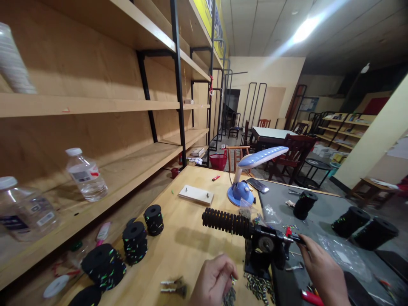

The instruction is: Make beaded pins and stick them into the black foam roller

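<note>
My left hand is closed just above the table, fingers curled together beside a pile of small thin parts; what they hold, if anything, is hidden. My right hand grips the black handle at the right end of a black bench device. From the device's left side sticks out a row of ridged black foam discs, lying horizontally over the table. Below the device lies another heap of small striped parts. Small metal pieces rest left of my left hand.
Stacks of black foam spools stand at left, with more spools at right. Behind the device are a blue lamp, a phone and a white plate with two pegs. A wooden shelf holding bottles borders the left side.
</note>
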### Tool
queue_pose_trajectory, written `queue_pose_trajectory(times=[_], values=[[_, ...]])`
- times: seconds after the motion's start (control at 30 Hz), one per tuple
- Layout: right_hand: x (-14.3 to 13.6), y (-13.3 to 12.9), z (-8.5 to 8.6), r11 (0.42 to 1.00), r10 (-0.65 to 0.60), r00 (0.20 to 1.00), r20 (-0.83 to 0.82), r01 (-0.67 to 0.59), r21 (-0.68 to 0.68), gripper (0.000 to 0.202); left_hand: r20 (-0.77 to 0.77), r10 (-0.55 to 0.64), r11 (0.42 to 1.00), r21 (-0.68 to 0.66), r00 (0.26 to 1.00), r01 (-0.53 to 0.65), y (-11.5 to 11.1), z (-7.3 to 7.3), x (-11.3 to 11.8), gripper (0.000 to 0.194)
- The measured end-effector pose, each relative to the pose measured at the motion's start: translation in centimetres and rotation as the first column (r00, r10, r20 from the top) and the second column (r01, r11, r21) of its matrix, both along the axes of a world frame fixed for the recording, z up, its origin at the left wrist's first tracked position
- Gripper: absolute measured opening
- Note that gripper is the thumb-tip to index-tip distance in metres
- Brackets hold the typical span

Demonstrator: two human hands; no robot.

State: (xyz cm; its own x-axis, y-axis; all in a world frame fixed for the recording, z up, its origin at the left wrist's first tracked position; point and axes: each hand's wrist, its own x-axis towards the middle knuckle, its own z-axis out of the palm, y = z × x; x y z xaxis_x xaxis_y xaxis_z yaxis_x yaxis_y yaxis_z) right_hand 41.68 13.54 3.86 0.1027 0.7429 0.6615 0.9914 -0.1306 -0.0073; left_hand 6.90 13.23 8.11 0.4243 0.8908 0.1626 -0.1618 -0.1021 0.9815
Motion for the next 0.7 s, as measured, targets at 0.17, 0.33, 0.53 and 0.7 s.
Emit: queue_pose_trajectory(times=[0.17,0.33,0.53,0.7], values=[[-0.1,-1.2,0.1,0.998,0.025,1.000,0.004,-0.025,0.054,0.046,0.124,-0.019,1.000,-0.015,0.992,0.021,-0.9,2.2,-0.8,0.050],[-0.1,-1.7,0.0,0.998,0.034,0.999,-0.006,-0.034,0.046,0.049,0.230,0.010,0.997,-0.081,0.973,0.009,-0.2,3.9,-2.4,0.046],[-0.3,-1.9,0.0,0.999,-0.016,1.000,0.011,0.016,0.050,0.053,0.276,0.089,0.991,-0.120,0.957,-0.058,1.9,5.1,-4.0,0.041],[-0.7,-2.1,0.1,0.997,-0.031,0.999,0.012,0.030,0.068,0.053,0.174,-0.002,0.995,-0.096,0.985,0.019,0.6,4.1,-3.9,0.047]])
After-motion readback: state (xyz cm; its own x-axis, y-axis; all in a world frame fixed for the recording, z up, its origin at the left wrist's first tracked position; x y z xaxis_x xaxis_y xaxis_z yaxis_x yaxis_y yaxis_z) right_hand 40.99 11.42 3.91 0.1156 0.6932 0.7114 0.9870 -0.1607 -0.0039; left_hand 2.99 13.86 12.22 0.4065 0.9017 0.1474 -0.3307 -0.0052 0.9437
